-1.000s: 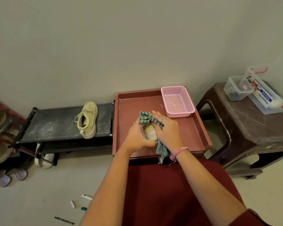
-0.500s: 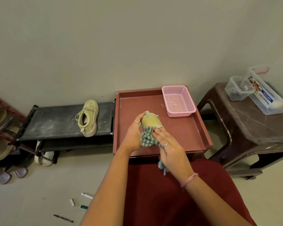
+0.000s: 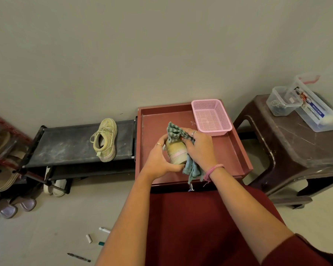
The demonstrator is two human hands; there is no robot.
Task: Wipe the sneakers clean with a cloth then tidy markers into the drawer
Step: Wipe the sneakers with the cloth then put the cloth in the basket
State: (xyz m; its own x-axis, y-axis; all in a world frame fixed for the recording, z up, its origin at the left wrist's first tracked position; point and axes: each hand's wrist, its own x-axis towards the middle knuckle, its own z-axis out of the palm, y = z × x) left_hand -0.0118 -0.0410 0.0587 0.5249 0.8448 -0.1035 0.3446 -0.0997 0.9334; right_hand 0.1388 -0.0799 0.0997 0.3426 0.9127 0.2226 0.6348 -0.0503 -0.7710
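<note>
Cloth [image 3: 175, 132] now atop held sneaker [image 3: 176, 152]

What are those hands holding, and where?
The left hand grips a sneaker round its side and sole; the right hand presses a cloth over it.

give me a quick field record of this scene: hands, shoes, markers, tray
left hand: grips yellowish sneaker over the red tray
right hand: presses green checked cloth on that sneaker
second yellowish sneaker: on its side on black shoe rack
markers: scattered on the floor
pink plastic basket: tray's far right corner
</note>
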